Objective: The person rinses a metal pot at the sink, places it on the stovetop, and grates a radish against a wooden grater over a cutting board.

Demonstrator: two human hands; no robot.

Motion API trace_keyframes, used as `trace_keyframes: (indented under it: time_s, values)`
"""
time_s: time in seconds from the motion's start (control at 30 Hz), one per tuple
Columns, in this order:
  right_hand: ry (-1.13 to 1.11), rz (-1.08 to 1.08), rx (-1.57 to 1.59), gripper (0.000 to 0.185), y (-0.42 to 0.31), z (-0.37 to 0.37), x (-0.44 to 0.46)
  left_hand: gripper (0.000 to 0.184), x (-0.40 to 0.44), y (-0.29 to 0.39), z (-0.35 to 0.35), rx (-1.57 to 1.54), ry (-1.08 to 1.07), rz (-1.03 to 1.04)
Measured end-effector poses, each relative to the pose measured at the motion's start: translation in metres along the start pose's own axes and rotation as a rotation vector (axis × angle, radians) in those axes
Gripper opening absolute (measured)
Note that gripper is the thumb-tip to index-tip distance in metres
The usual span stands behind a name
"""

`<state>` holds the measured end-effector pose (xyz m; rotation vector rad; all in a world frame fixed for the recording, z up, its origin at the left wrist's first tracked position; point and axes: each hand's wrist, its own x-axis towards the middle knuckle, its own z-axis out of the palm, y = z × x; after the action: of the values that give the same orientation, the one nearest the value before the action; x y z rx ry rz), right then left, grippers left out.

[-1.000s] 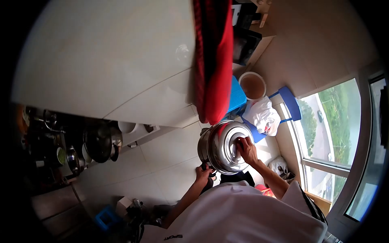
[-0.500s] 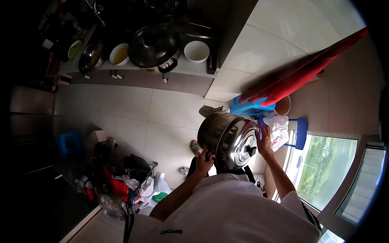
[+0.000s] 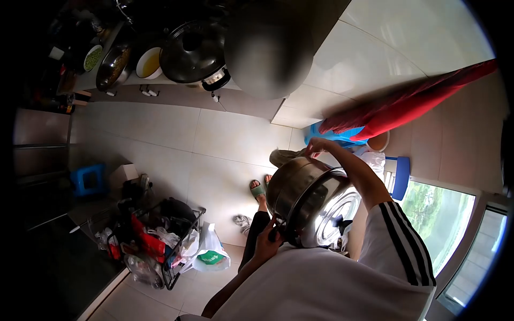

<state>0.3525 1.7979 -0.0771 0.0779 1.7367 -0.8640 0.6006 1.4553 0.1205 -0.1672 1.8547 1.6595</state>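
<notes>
Steel-grey and tilted, the pot (image 3: 293, 184) hangs near the shirt (image 3: 305, 278), left hand (image 3: 265, 247) clenching its handle (image 3: 273, 234), right hand (image 3: 321, 145) at its far edge, grip unclear; steeper tilting could slide the lid (image 3: 326, 218) off

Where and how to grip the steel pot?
I'd grip the steel pot by its black side handle, left hand coming from the left, right hand steadying the far side. The handle sticks out from the wall; the pot is tipped, lid facing right, so lifting by the knob could pull the lid off.
</notes>
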Motion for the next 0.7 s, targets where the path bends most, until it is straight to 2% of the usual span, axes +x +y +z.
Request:
trace_keyframes:
  time_s: [0.03, 0.07, 0.1, 0.13, 0.2, 0.33, 0.37, 0.4, 0.43, 0.47, 0.5, 0.53, 0.57, 0.6, 0.63, 0.67, 0.7]
  values:
    - [0.170, 0.015, -0.256, 0.023, 0.018, -0.003, 0.009, 0.078, 0.000, -0.008, -0.004, 0.030, 0.003, 0.008]
    - [0.338, 0.034, -0.511, 0.019, 0.036, -0.004, 0.016, 0.077, -0.001, -0.033, -0.007, 0.027, 0.028, 0.041]
    - [0.505, 0.059, -0.768, 0.015, 0.054, -0.007, 0.018, 0.076, -0.004, -0.042, -0.015, -0.006, 0.048, -0.020]
    - [0.516, 0.079, -0.701, 0.014, 0.076, -0.010, 0.017, 0.075, -0.006, -0.044, -0.024, -0.041, 0.069, -0.079]
    - [0.533, 0.124, -0.568, 0.014, 0.119, -0.016, 0.004, 0.070, -0.020, -0.043, -0.050, -0.165, 0.109, -0.397]
    - [0.665, 0.078, -0.379, 0.022, 0.142, 0.009, -0.055, 0.066, -0.046, -0.059, -0.107, -0.619, 0.326, -0.435]
    - [0.721, 0.038, -0.283, 0.026, 0.157, 0.020, -0.063, 0.054, -0.048, -0.045, -0.120, -0.685, 0.413, -0.443]
    - [0.635, 0.116, -0.364, 0.030, 0.168, 0.027, -0.071, 0.043, -0.050, -0.035, -0.134, -0.750, 0.503, -0.447]
    - [0.546, 0.189, -0.444, 0.035, 0.174, 0.038, -0.074, 0.044, -0.053, -0.035, -0.152, -0.788, 0.523, -0.436]
    - [0.547, 0.391, -0.532, 0.039, 0.145, 0.056, -0.088, 0.045, -0.057, -0.039, -0.172, -0.828, 0.551, -0.420]
    - [0.475, 0.504, -0.514, 0.044, 0.143, 0.066, -0.081, 0.055, -0.067, -0.058, -0.189, -0.705, 0.556, -0.319]
    - [0.525, 0.412, -0.482, 0.044, 0.126, 0.083, -0.081, 0.072, -0.065, -0.056, -0.209, -0.774, 0.593, -0.332]
    - [0.508, 0.377, -0.424, 0.043, 0.103, 0.096, -0.069, 0.076, -0.065, -0.062, -0.228, -0.819, 0.597, -0.257]
    - [0.589, 0.166, -0.302, 0.036, 0.082, 0.116, -0.054, 0.080, -0.065, -0.069, -0.247, -0.865, 0.603, -0.174]
    - [0.590, 0.001, -0.270, 0.031, 0.049, 0.135, -0.033, 0.080, -0.064, -0.069, -0.267, -0.868, 0.602, -0.218]
    - [0.725, -0.243, -0.203, 0.031, -0.024, 0.158, -0.024, 0.077, -0.064, -0.079, -0.284, -0.711, 0.617, -0.141]
    - [0.707, -0.324, -0.097, 0.031, -0.105, 0.178, -0.021, 0.074, -0.062, -0.088, -0.301, -0.553, 0.642, -0.069]
